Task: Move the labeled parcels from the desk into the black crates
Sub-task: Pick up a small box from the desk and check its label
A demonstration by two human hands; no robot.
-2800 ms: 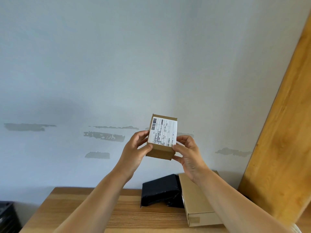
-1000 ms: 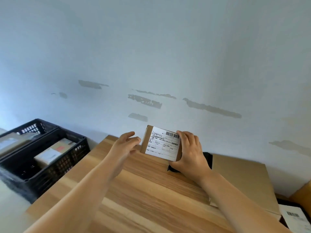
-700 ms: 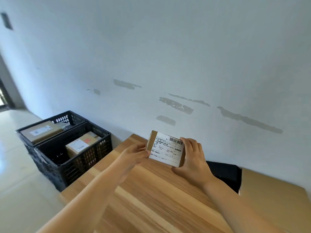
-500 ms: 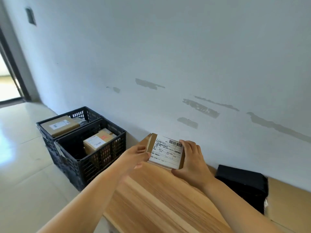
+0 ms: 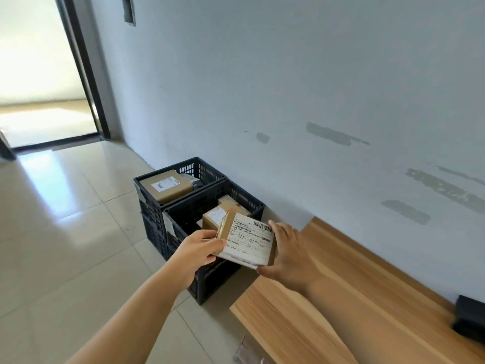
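Observation:
A small brown parcel (image 5: 246, 239) with a white barcode label hangs in the air over the near black crate (image 5: 183, 206), label side up. My left hand (image 5: 200, 249) grips its left edge and my right hand (image 5: 287, 254) holds its right edge. Inside the near crate lie two labeled brown boxes (image 5: 214, 218). Behind it, the far black crate (image 5: 149, 179) holds a larger labeled box (image 5: 165, 189). The wooden desk (image 5: 367, 298) runs along the wall at the right.
A black parcel (image 5: 469, 319) lies at the desk's far right edge of view. Glossy tiled floor (image 5: 65, 232) spreads to the left of the crates. A dark-framed doorway (image 5: 47, 74) opens at the upper left. The white wall stands directly behind crates and desk.
The view has swung left from the desk to the crates. Both hands carried the small parcel left off the desk, and it now hangs over the near crate.

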